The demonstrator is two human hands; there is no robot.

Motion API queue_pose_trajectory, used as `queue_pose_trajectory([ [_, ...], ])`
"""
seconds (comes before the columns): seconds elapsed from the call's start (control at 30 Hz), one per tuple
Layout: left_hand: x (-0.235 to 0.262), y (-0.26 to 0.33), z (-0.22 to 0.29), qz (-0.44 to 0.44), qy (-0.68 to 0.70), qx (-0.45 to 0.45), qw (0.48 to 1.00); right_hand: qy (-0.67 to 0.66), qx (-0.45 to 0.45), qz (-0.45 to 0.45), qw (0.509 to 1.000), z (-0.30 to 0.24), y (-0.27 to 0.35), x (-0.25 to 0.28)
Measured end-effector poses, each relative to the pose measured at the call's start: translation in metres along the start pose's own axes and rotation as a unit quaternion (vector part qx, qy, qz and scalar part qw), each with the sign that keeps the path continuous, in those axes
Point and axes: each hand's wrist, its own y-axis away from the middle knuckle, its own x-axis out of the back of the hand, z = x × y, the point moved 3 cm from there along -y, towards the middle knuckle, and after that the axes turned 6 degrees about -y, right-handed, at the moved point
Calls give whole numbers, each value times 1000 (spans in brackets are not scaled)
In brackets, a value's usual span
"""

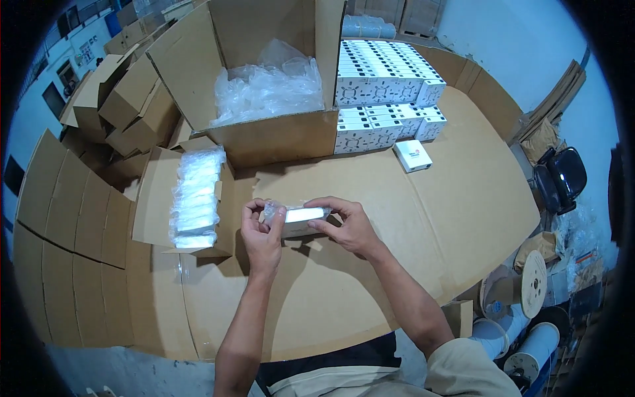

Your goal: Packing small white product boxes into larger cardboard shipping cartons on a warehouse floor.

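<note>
Both my hands hold a small white box in a clear plastic bag (301, 216) above the cardboard-covered table (423, 225). My left hand (261, 235) pinches the bag's left end. My right hand (347, 225) grips its right end from above. Just left of my hands, a low open carton (153, 198) holds a row of similar bagged items (196, 197).
A large open carton (264, 135) with crumpled clear plastic (268, 86) stands behind. Stacked white boxes (383, 92) fill the back right, with a single white box (413, 155) lying before them. Flat cartons (73, 218) are stacked at left. Spools (532, 284) and a black chair (561, 177) sit at right.
</note>
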Motion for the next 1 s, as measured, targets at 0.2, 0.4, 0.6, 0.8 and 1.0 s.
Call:
queue_pose_trajectory([
  [0.2,-3,13,35,111,-300,-290,902,-3,-55,-6,998,-5,0,1],
  [0.4,-21,34,48,-75,-428,-479,762,6,31,-2,1000,6,-3,4],
  [0.6,-29,30,41,-101,-410,-423,801,22,48,-4,999,4,-4,3],
  [0.8,-15,20,45,-85,-339,-327,878,51,18,-4,999,0,-4,6],
  [1.0,0,10,18,-125,-143,-105,976,82,136,22,987,-1,-5,4],
])
